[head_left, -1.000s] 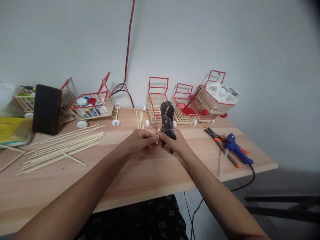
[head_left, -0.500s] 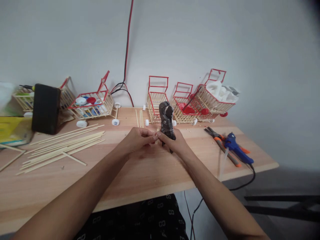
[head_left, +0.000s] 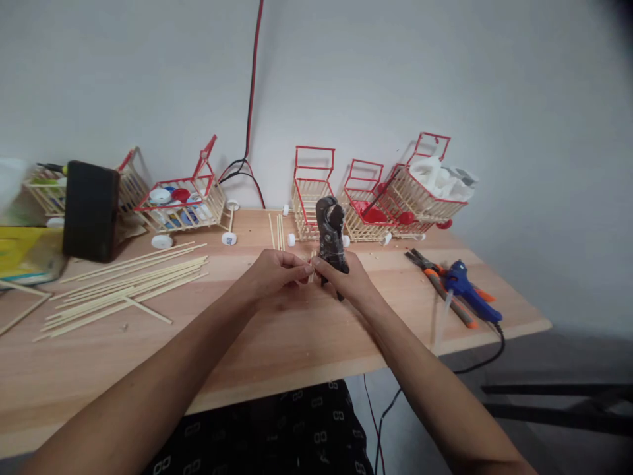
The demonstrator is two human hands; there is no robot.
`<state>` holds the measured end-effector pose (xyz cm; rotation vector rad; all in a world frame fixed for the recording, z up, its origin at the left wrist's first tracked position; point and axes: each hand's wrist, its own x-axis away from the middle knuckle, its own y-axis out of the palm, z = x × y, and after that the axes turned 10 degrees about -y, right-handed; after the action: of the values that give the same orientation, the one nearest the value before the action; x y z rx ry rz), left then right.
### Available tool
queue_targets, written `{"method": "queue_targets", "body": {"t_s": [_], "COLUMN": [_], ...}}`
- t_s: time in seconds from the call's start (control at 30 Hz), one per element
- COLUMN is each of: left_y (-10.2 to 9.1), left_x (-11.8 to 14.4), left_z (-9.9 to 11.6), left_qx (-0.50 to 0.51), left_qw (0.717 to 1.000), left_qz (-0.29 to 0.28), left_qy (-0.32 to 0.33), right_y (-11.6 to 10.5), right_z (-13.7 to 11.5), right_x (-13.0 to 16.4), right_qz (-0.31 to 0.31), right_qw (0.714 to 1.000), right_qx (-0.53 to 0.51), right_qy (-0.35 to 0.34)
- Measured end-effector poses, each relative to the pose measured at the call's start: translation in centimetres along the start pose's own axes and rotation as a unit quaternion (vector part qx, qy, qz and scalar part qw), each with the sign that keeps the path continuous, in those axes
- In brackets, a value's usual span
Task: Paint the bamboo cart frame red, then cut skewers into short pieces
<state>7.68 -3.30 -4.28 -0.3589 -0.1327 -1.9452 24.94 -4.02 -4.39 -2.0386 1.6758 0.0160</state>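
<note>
Progress: three finished carts (head_left: 312,194) beyond hands | left hand (head_left: 274,274) pinches short stick (head_left: 311,272) | right hand (head_left: 349,280) grips black cutter (head_left: 331,237) | long sticks (head_left: 128,284) uncut, left

Bare forearms (black patterned trousers (head_left: 277,429))

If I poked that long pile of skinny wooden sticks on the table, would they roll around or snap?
The wooden sticks look round and very thin, so a poke would probably scatter or roll them. They lie loose, not bundled. Being so slender, each likely weighs little and might snap if bent hard.
</note>
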Motion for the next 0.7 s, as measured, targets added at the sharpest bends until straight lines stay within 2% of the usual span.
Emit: {"method": "queue_targets", "body": {"t_s": [0.3, 0.53, 0.7], "left_y": [0.08, 0.08, 0.0], "left_x": [0.07, 0.13, 0.01], "left_z": [-0.08, -0.25, -0.33], "left_qx": [-0.001, 0.067, 0.118], "left_qw": [1.0, 0.994, 0.984], "left_qz": [-0.005, -0.085, -0.122], "left_qy": [0.003, -0.019, -0.046], "right_y": [0.01, -0.17, -0.22], "right_z": [0.23, 0.57, 0.84], "right_x": [0.13, 0.16, 0.24], "right_qz": [0.002, 0.02, 0.033], "right_qw": [1.0, 0.999, 0.999], "right_qx": [0.013, 0.028, 0.03], "right_qy": [-0.004, -0.006, -0.007]}}
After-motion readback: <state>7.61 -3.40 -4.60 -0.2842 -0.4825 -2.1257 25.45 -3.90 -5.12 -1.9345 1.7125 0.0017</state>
